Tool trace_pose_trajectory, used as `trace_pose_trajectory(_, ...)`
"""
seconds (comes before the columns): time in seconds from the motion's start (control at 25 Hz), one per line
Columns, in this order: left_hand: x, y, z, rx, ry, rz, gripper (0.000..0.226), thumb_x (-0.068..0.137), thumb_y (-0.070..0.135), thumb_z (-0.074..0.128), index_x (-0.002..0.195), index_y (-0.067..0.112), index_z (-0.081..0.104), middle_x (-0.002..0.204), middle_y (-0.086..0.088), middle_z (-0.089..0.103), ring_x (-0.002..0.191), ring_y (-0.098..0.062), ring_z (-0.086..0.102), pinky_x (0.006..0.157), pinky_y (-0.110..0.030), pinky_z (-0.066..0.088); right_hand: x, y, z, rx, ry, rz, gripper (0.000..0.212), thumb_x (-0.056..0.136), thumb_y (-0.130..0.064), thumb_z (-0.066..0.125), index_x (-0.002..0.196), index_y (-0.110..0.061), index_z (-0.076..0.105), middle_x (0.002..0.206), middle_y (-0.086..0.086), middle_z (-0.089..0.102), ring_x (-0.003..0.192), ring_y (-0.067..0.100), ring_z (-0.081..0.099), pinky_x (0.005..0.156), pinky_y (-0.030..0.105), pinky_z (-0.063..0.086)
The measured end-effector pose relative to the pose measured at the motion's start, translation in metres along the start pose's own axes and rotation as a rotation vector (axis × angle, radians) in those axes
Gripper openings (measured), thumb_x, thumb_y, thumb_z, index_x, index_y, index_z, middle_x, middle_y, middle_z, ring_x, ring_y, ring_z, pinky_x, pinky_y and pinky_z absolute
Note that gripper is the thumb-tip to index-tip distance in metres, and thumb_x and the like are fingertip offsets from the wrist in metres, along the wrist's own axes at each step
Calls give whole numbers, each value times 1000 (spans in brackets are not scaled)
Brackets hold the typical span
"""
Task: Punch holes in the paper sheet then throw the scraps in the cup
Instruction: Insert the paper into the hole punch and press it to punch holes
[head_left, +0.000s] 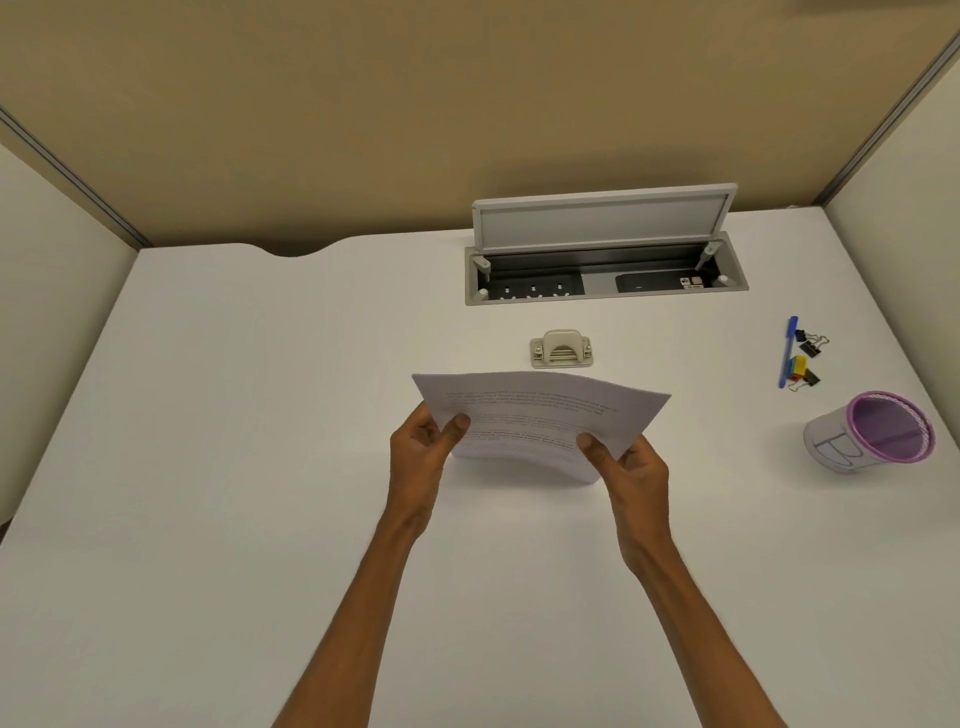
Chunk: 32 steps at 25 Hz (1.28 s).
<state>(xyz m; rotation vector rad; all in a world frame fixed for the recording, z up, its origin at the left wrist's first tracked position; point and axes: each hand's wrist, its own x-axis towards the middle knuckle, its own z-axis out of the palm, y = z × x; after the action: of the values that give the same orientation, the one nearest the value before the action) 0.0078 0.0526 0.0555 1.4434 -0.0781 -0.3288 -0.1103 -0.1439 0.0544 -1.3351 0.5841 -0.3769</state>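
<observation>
A printed white paper sheet (535, 415) is held up over the middle of the white desk, bowed upward, its near edge resting on or just above the desk. My left hand (423, 441) pinches its left side and my right hand (626, 462) pinches its right side, thumbs on top. A beige hole punch (561, 349) stands on the desk just beyond the sheet's far edge, apart from it. A purple-rimmed cup (878, 434) wrapped in white paper stands far right, well away from both hands.
An open cable box (605, 265) with a raised lid is set into the desk behind the punch. A blue pen (787, 353) and several binder clips (805, 358) lie at the right, beyond the cup. Partition walls close the desk (260, 415) on three sides.
</observation>
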Motion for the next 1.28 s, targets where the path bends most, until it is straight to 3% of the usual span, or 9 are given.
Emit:
trace_pose_trajectory(0.16,3,4,0,-10,17,24,20,87,38,72,106,35,76,106,9,77,96,-4,70,84,-13,52,0,-3,4,30,28,-12,30,82,-49,75,108,-34,74,107,-7,77,99,7,70,83,15,53)
trace_pose_trajectory(0.24,2,4,-3,-17,13,49,25,85,43,73,108,33,75,107,7,77,97,-5,70,84,-13,52,0,-4,3,23,2,-14,29,83,-46,75,109,-33,74,109,-6,77,101,9,70,84,15,53)
trace_pose_trajectory(0.36,-1,-4,-4,-22,-20,10,24,87,32,75,111,31,74,112,4,76,102,-9,71,84,-16,54,-2,-1,-1,-7,-71,11,27,88,-34,74,115,-34,71,115,-6,75,107,12,70,86,18,55)
trace_pose_trajectory(0.56,2,-9,-7,-16,7,9,25,87,38,73,112,34,73,111,6,76,100,-7,70,83,-16,54,-3,3,-15,-315,-38,-4,29,91,-38,70,120,-40,67,123,-18,64,115,2,57,88,14,45)
trace_pose_trajectory(0.76,0,-17,-7,-28,16,-20,29,80,39,80,108,33,74,110,5,76,102,-9,71,85,-17,55,-1,6,-9,-315,-43,-84,28,92,-13,70,105,-38,71,106,-29,71,79,3,66,66,16,52)
trace_pose_trajectory(0.88,1,-19,-6,10,45,-27,21,83,36,75,104,35,75,105,8,77,97,-5,71,82,-15,54,-1,12,-5,-230,11,-58,25,92,-1,67,100,-24,76,94,-20,77,78,7,74,69,13,54)
trace_pose_trajectory(1.04,6,-13,-12,27,40,-21,18,89,31,68,104,39,75,103,11,77,96,-3,71,80,-12,53,4,15,-9,-338,-20,-62,16,93,-2,66,97,-13,77,75,-29,73,70,-8,68,64,5,44)
trace_pose_trajectory(1.16,8,-9,-16,31,37,-20,18,92,33,66,107,38,74,106,10,76,99,-4,70,82,-12,52,5,10,-8,-366,-93,-69,28,98,-9,61,119,-24,71,90,-29,75,83,-3,72,73,8,50)
trace_pose_trajectory(1.28,7,-12,-17,47,15,-38,19,92,40,65,110,38,72,109,9,76,100,-5,69,83,-15,53,5,6,-8,-338,-113,-58,35,98,-10,62,108,-43,70,97,-24,76,87,5,75,74,9,51)
